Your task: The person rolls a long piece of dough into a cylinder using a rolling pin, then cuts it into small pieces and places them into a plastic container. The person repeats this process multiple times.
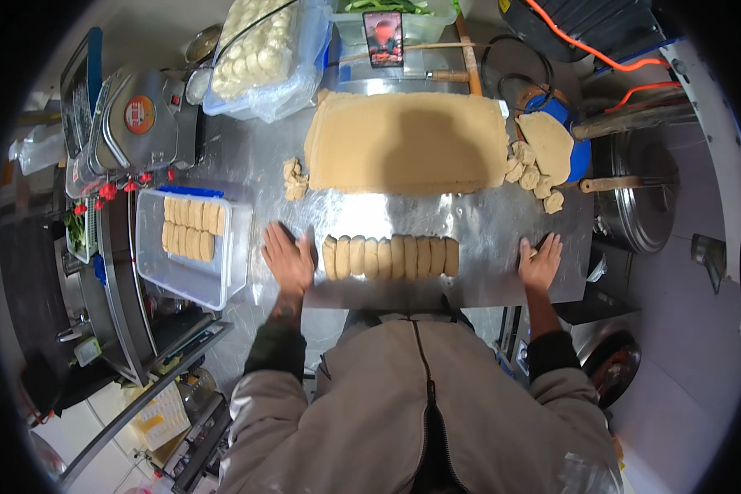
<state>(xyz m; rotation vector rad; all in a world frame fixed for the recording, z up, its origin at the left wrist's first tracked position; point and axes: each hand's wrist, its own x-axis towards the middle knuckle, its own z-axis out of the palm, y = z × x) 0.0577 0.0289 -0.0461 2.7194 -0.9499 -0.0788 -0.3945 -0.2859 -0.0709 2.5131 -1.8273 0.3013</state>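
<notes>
My left hand (288, 259) lies palm down on the steel table (358, 213), thumb held apart from the fingers, just left of a row of dough pieces (385, 258). The pieces stand side by side, touching one another. On the far side of the row, my right hand (538, 264) also rests palm down near the table's right end. A small yellowish spot shows by its thumb, too small to make out. Beyond the row spreads a rolled rectangular dough sheet (358, 142), partly in shadow. Dough scraps (295, 179) sit at its left edge, and several dough lumps (529, 178) at its right.
On the left stands a clear plastic bin (179, 272) with two rows of dough pieces, below a steel dough machine (145, 133). At the back are a tub of white dough balls (253, 52), a phone (383, 40) and a wood-handled knife (447, 76). Dough drapes a blue-rimmed container (579, 160).
</notes>
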